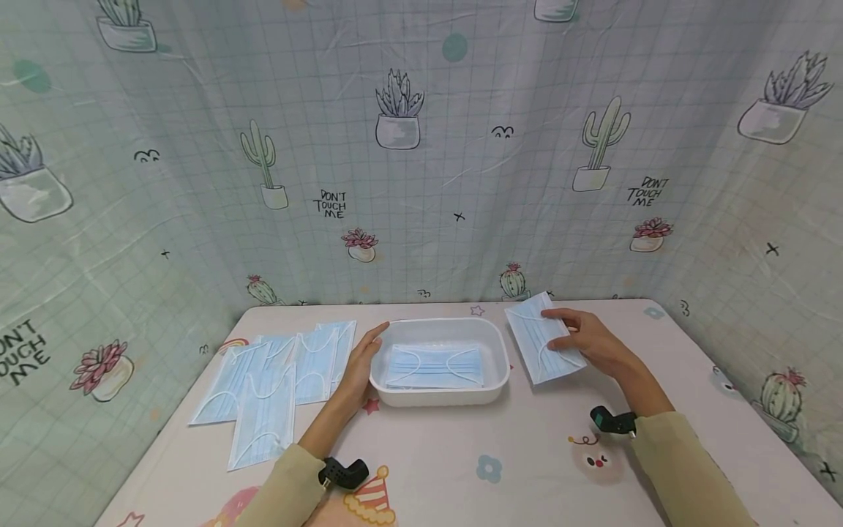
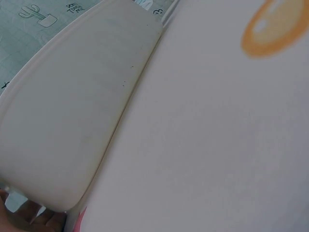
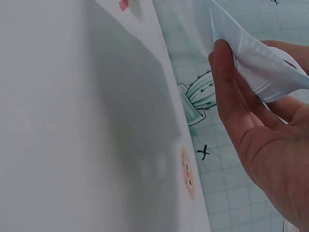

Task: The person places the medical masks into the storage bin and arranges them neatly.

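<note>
A white plastic tub (image 1: 437, 397) stands mid-table, with a blue face mask (image 1: 435, 366) lying flat inside. My left hand (image 1: 361, 366) grips the tub's left end, thumb at the rim; in the left wrist view, the fingers (image 2: 41, 220) bend round the tub's corner. To the right of the tub, my right hand (image 1: 596, 344) pinches another blue face mask (image 1: 536, 340), held tilted above the table. The right wrist view shows that held mask (image 3: 260, 63) between thumb and fingers of the right hand (image 3: 270, 140).
Several blue face masks (image 1: 263, 410) lie spread and partly overlapping on the left of the table. A patterned cloth (image 1: 454, 176) hangs behind and along both sides. The white tabletop (image 1: 448, 468) bears printed cartoon figures. Each wrist wears a small black camera (image 1: 344, 474).
</note>
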Demonstrator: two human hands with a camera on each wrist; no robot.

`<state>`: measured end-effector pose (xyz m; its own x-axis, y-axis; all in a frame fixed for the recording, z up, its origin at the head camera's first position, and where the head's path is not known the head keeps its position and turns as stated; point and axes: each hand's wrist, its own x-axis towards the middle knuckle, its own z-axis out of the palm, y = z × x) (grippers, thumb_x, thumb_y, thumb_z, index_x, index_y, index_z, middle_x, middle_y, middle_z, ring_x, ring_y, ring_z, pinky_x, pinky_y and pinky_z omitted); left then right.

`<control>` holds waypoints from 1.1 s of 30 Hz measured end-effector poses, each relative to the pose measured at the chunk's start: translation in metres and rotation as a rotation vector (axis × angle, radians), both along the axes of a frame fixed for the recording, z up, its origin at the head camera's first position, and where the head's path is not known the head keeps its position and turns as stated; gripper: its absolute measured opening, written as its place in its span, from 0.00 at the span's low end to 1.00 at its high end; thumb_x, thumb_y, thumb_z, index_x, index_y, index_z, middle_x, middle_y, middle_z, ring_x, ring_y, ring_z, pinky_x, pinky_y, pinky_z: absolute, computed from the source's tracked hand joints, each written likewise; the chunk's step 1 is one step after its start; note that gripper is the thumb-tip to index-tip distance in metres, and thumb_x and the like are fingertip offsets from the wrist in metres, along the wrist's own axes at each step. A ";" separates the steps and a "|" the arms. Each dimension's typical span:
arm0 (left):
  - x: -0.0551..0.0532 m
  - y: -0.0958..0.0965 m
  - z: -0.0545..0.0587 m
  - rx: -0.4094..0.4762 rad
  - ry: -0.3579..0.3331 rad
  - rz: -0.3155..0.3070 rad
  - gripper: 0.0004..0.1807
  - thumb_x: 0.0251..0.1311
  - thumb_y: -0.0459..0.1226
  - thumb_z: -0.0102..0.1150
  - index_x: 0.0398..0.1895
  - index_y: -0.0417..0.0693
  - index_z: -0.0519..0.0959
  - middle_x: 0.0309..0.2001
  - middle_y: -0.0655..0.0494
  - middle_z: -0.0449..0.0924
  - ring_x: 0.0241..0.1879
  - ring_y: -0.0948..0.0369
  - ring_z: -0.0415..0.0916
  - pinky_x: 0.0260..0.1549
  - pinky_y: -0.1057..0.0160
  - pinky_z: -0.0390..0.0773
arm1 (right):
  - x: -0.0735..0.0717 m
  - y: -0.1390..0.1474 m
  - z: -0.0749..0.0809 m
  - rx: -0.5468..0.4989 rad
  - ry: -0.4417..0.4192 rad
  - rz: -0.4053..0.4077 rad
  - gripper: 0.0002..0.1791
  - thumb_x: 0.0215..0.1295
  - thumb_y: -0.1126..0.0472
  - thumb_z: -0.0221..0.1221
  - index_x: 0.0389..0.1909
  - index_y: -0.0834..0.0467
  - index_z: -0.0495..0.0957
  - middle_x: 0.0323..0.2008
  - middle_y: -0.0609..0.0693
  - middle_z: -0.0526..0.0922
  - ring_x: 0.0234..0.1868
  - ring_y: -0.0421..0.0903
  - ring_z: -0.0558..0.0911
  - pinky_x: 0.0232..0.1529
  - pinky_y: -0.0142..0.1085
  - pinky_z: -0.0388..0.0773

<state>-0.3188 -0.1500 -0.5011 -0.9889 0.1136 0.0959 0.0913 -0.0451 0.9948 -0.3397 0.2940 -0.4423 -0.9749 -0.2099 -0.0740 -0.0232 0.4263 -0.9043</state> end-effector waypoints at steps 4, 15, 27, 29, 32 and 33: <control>0.000 -0.001 -0.001 0.005 0.002 -0.006 0.26 0.83 0.42 0.33 0.79 0.52 0.62 0.81 0.50 0.57 0.83 0.48 0.48 0.81 0.42 0.43 | 0.001 0.000 0.003 0.006 0.018 -0.003 0.41 0.63 0.65 0.69 0.76 0.61 0.65 0.80 0.67 0.55 0.71 0.64 0.63 0.74 0.61 0.63; 0.000 0.000 -0.001 0.007 0.007 -0.008 0.27 0.82 0.42 0.33 0.80 0.51 0.62 0.81 0.48 0.57 0.82 0.47 0.49 0.81 0.41 0.44 | 0.005 -0.001 0.010 0.001 0.046 -0.013 0.40 0.63 0.64 0.69 0.76 0.61 0.66 0.78 0.67 0.59 0.65 0.59 0.69 0.47 0.22 0.75; 0.002 0.000 0.000 -0.003 -0.012 -0.003 0.27 0.82 0.42 0.33 0.80 0.52 0.61 0.81 0.49 0.56 0.82 0.47 0.50 0.80 0.40 0.46 | 0.010 -0.003 0.020 -0.062 0.027 -0.024 0.41 0.65 0.65 0.67 0.77 0.61 0.63 0.79 0.67 0.56 0.65 0.59 0.72 0.47 0.24 0.80; 0.002 0.000 0.000 -0.002 -0.018 0.000 0.27 0.82 0.42 0.33 0.80 0.53 0.61 0.81 0.50 0.57 0.81 0.47 0.50 0.80 0.40 0.46 | 0.010 -0.003 0.021 -0.074 0.027 -0.026 0.41 0.65 0.65 0.68 0.77 0.62 0.63 0.79 0.67 0.57 0.64 0.58 0.72 0.47 0.25 0.80; 0.002 0.000 0.001 -0.005 -0.021 0.003 0.27 0.82 0.43 0.33 0.80 0.53 0.61 0.81 0.51 0.57 0.82 0.48 0.50 0.81 0.41 0.46 | 0.011 -0.004 0.023 -0.084 0.028 -0.025 0.41 0.64 0.66 0.68 0.77 0.62 0.62 0.79 0.67 0.57 0.63 0.57 0.72 0.47 0.25 0.80; 0.002 0.000 0.001 -0.006 -0.020 0.002 0.27 0.82 0.43 0.32 0.80 0.53 0.61 0.81 0.51 0.57 0.82 0.48 0.50 0.81 0.41 0.46 | 0.011 -0.004 0.023 -0.087 0.029 -0.022 0.42 0.64 0.66 0.68 0.78 0.62 0.62 0.79 0.67 0.57 0.63 0.57 0.72 0.47 0.25 0.80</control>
<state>-0.3167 -0.1499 -0.5004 -0.9908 0.1122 0.0757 0.0717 -0.0391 0.9967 -0.3288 0.2896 -0.4191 -0.9809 -0.1924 -0.0276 -0.0416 0.3466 -0.9371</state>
